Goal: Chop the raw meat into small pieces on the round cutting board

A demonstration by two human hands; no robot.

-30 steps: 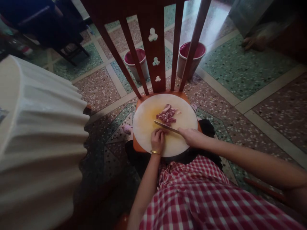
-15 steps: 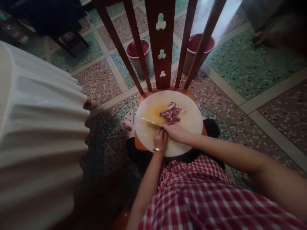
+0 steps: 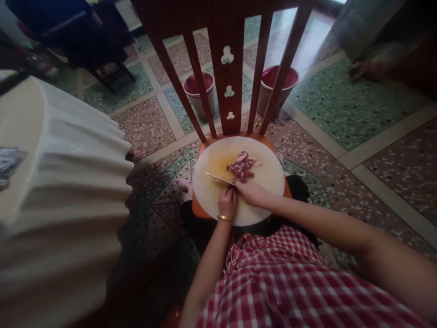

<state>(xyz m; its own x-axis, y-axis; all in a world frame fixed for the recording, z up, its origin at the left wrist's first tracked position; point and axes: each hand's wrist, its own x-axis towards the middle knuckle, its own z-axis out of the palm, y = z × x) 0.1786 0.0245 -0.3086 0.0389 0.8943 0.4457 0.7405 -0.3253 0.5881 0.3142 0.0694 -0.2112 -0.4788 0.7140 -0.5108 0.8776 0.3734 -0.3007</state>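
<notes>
A round white cutting board (image 3: 206, 196) with a yellowish stain lies on the seat of a wooden chair. My right hand (image 3: 252, 193) is closed around the handle of a knife (image 3: 219, 178), whose thin blade points left across the board. Just behind the blade, my left hand (image 3: 227, 201) presses down with curled fingers near the board's close edge. Whatever sits under those fingers is hidden. Beyond the knife lies a small heap of cut reddish meat (image 3: 242, 167), a little past my right hand.
The slatted chair back (image 3: 230, 73) rises at the board's far side. Behind it stand two bins (image 3: 204, 98) (image 3: 273, 98) with dark red liners. A table with a pale ruffled cloth (image 3: 78, 182) fills the left. At far right, part of a person (image 3: 368, 68) shows dimly.
The view has tilted and shifted slightly, bringing more of the table top at left into sight. Both hands and the knife keep nearly the same place on the board.
</notes>
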